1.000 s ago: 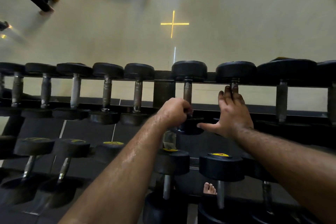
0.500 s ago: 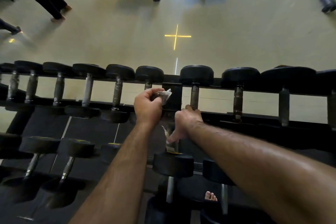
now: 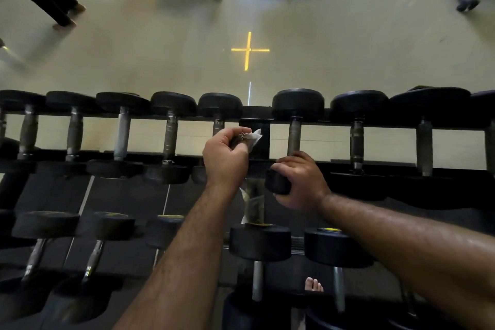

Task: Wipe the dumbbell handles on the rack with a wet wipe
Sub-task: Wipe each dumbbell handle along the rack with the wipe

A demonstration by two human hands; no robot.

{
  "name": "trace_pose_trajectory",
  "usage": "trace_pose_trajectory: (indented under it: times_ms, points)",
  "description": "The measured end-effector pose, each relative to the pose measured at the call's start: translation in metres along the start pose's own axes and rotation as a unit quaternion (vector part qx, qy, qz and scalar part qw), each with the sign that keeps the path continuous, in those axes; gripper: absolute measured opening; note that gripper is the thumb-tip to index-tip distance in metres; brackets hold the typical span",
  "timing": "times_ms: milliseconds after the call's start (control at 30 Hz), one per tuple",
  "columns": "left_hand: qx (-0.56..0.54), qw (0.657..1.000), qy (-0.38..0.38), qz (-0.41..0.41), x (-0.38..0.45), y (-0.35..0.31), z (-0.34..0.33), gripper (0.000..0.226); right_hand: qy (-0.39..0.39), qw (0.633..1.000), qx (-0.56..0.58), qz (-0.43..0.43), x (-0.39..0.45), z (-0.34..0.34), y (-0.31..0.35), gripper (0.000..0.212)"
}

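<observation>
Both hands have shifted left: left hand [image 3: 226, 157] now pinches the crumpled wipe [image 3: 250, 138] beside a top-row handle [image 3: 218, 126]; right hand [image 3: 301, 182] clasps a dumbbell's near head [image 3: 277, 182]. That dumbbell could roll off the rack [image 3: 254, 128] if nudged.

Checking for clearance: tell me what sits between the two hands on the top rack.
In the head view, only the rack's black upright post stands between the left hand, clutching the wipe, and the right hand.
</observation>
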State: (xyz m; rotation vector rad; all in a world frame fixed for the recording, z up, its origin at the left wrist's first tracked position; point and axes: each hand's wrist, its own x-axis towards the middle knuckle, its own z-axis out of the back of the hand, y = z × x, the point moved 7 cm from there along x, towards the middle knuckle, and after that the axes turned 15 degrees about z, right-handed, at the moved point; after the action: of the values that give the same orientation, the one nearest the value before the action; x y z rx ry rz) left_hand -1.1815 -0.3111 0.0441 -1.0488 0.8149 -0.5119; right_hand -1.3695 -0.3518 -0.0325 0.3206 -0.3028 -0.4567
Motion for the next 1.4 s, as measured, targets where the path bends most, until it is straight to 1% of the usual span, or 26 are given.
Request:
trace_pose_trajectory:
  times_ms: [133, 200, 267, 333, 367, 400, 433, 467, 533, 567, 633, 667, 700, 800, 867, 933, 967, 1000, 1033, 1100, 1133, 1167, 1267, 1300, 1367, 1400]
  points:
    - [-0.003, 1.0, 0.001, 0.001, 0.001, 0.006, -0.022, 0.019, -0.045, 0.998, 0.018, 0.047, -0.007, 0.003, -0.002, 0.058]
    - [0.007, 1.0, 0.004, -0.001, 0.002, 0.012, -0.034, 0.018, -0.038, 0.997, 0.02, 0.064, -0.016, 0.005, -0.008, 0.06]
    - [0.018, 1.0, 0.0, -0.006, 0.002, 0.015, -0.044, 0.017, 0.008, 0.996, 0.026, 0.082, -0.019, 0.007, -0.012, 0.066]
    - [0.038, 0.999, -0.012, -0.03, 0.001, 0.011, -0.052, 0.019, 0.08, 0.992, 0.022, 0.097, -0.018, 0.013, -0.015, 0.075]
    - [0.05, 0.997, -0.018, -0.047, 0.0, 0.007, -0.056, 0.021, 0.108, 0.989, 0.002, 0.1, -0.019, 0.02, -0.017, 0.079]
    - [0.062, 0.996, -0.023, -0.064, 0.0, 0.002, -0.06, 0.021, 0.117, 0.988, -0.029, 0.095, -0.02, 0.03, -0.023, 0.081]
    - [0.071, 0.994, -0.025, -0.078, 0.001, -0.002, -0.066, 0.021, 0.109, 0.989, -0.062, 0.072, -0.023, 0.043, -0.032, 0.086]
    - [0.084, 0.992, -0.024, -0.086, 0.004, -0.005, -0.072, 0.019, 0.088, 0.991, -0.094, 0.023, -0.029, 0.059, -0.047, 0.093]
    - [0.119, 0.988, -0.026, -0.091, 0.012, -0.008, -0.088, 0.017, 0.05, 0.982, -0.136, -0.122, -0.049, 0.09, -0.077, 0.113]
    - [0.134, 0.986, -0.033, -0.089, 0.015, -0.009, -0.096, 0.016, 0.073, 0.971, -0.135, -0.185, -0.059, 0.095, -0.089, 0.126]
    - [0.15, 0.985, -0.035, -0.08, 0.019, -0.009, -0.113, 0.014, 0.162, 0.949, -0.088, -0.257, -0.075, 0.084, -0.099, 0.15]
    - [0.153, 0.985, -0.022, -0.077, 0.02, -0.008, -0.122, 0.013, 0.191, 0.94, -0.058, -0.277, -0.081, 0.076, -0.099, 0.159]
    - [0.161, 0.984, -0.004, -0.077, 0.018, -0.006, -0.131, 0.013, 0.196, 0.935, -0.043, -0.292, -0.083, 0.07, -0.098, 0.164]
    - [0.251, 0.962, 0.043, -0.101, 0.011, -0.001, -0.148, 0.014, 0.174, 0.936, -0.047, -0.303, -0.084, 0.063, -0.097, 0.17]
    - [0.363, 0.921, 0.112, -0.081, 0.006, 0.01, -0.151, 0.013, 0.168, 0.939, -0.049, -0.297, -0.084, 0.064, -0.095, 0.17]
    - [0.447, 0.874, 0.192, -0.004, 0.002, 0.023, -0.144, 0.012, 0.164, 0.939, -0.056, -0.296, -0.083, 0.065, -0.094, 0.169]
    - [0.45, 0.866, 0.214, 0.034, 0.005, 0.025, -0.137, 0.012, 0.164, 0.939, -0.057, -0.296, -0.083, 0.065, -0.093, 0.17]
    - [0.44, 0.869, 0.22, 0.054, 0.012, 0.023, -0.132, 0.012, 0.169, 0.938, -0.058, -0.296, -0.081, 0.066, -0.092, 0.17]
    - [0.429, 0.877, 0.209, 0.06, 0.019, 0.017, -0.127, 0.012, 0.175, 0.937, -0.06, -0.297, -0.08, 0.066, -0.09, 0.171]
    - [0.414, 0.897, 0.152, 0.044, 0.034, 0.003, -0.121, 0.012, 0.187, 0.933, -0.065, -0.3, -0.076, 0.065, -0.088, 0.173]
    - [0.413, 0.9, 0.131, 0.043, 0.039, 0.002, -0.121, 0.01, 0.194, 0.931, -0.066, -0.304, -0.074, 0.065, -0.087, 0.174]
    - [0.43, 0.892, 0.127, 0.047, 0.04, 0.005, -0.124, 0.007, 0.199, 0.928, -0.067, -0.308, -0.072, 0.064, -0.086, 0.175]
    - [0.532, 0.826, 0.175, 0.058, 0.028, 0.034, -0.134, 0.013, 0.208, 0.925, -0.065, -0.312, -0.069, 0.062, -0.084, 0.178]
    - [0.542, 0.816, 0.192, 0.063, 0.025, 0.037, -0.131, 0.014, 0.211, 0.924, -0.063, -0.312, -0.069, 0.062, -0.083, 0.179]
    - [0.512, 0.819, 0.248, 0.073, 0.028, 0.03, -0.123, 0.007, 0.213, 0.924, -0.061, -0.31, -0.068, 0.062, -0.082, 0.179]
    - [0.485, 0.823, 0.284, 0.081, 0.031, 0.024, -0.119, 0.009, 0.215, 0.924, -0.061, -0.309, -0.068, 0.062, -0.082, 0.179]
